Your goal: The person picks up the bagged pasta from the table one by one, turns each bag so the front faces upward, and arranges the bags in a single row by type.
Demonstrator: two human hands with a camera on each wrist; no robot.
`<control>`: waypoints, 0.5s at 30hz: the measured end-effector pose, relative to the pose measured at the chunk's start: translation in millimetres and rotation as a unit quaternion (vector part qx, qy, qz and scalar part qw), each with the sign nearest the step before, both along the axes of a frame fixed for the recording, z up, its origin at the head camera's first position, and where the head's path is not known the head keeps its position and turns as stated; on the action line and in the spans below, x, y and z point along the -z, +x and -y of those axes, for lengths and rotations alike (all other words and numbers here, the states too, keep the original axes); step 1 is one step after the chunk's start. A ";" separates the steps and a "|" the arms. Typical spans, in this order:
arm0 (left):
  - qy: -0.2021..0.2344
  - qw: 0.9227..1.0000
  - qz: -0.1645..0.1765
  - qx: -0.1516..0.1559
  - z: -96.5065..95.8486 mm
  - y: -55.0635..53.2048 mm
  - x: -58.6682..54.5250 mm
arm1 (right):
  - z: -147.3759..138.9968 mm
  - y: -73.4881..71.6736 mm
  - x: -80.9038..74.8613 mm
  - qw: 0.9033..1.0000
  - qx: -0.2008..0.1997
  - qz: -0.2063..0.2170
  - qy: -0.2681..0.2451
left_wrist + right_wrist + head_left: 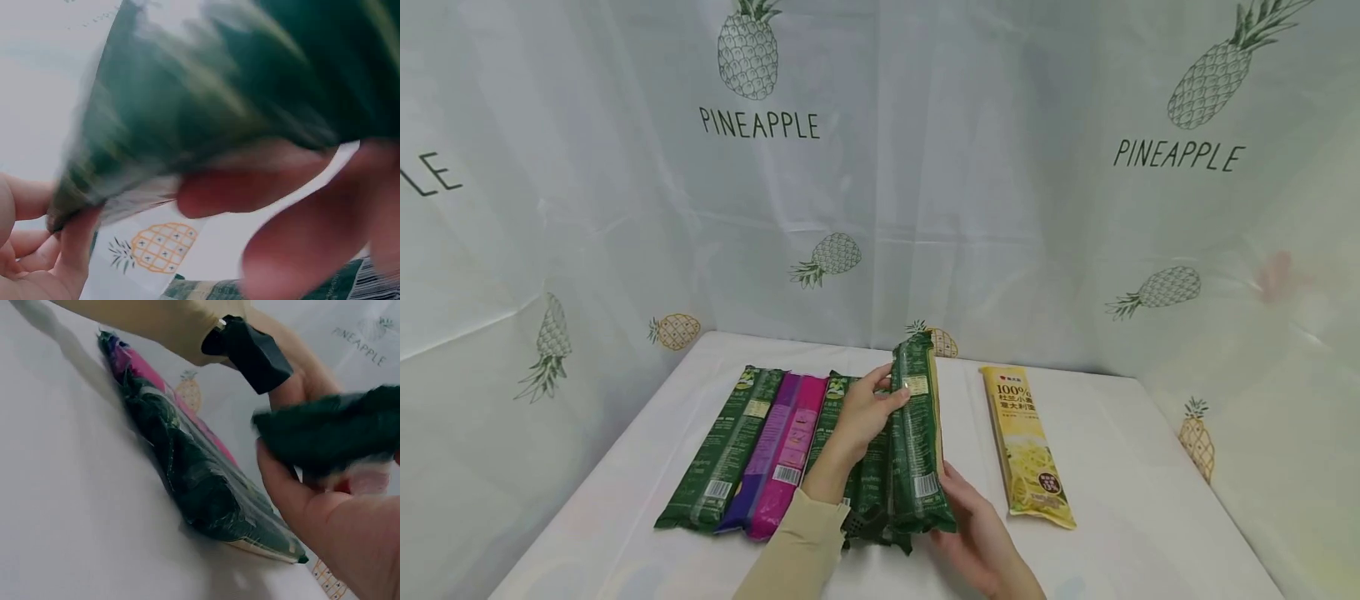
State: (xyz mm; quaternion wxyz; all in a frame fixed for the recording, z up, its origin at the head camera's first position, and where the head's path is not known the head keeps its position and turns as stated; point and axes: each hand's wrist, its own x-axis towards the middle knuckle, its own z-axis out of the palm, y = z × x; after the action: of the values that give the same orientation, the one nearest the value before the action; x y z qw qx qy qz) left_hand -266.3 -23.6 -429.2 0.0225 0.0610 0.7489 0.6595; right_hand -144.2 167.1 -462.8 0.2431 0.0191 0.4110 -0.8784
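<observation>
The left hand (863, 412) grips the upper part and the right hand (976, 533) the lower end of a green packet (917, 442), raised over the desk (1120, 492) midway between its side edges, with a row of packets (782, 454) toward the left edge and a yellow packet (1024, 442) toward the right.

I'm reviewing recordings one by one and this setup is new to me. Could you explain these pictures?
There is no machine: the grip is a person's bare left hand and right hand. The wide picture is taken from the head, the two close ones from the left and right wrists. On the white table lie a yellow pack at the right and, further left, a purple-and-pink pack between green packs. Both hands hold a lifted green pack, the right one at its near end.
</observation>
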 end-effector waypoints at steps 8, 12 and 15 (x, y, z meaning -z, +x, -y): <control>-0.017 0.999 -0.015 0.025 3.9 -2.3 6.1 | 11.7 -4.5 4.5 0.986 0.058 -0.071 0.142; -0.050 0.998 -0.025 0.019 3.9 -2.6 7.9 | 16.4 -4.6 8.2 0.967 0.098 -0.106 0.211; -0.070 0.996 -0.048 0.014 3.1 -2.9 7.5 | 20.2 -4.1 8.6 0.951 0.121 -0.128 0.254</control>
State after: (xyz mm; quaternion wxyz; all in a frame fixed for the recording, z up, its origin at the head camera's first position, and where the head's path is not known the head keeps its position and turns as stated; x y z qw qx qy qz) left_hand -269.2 -26.8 -436.7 0.0000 0.1018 0.7923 0.6015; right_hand -148.2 147.0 -471.4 0.0671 0.0171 0.6428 -0.7629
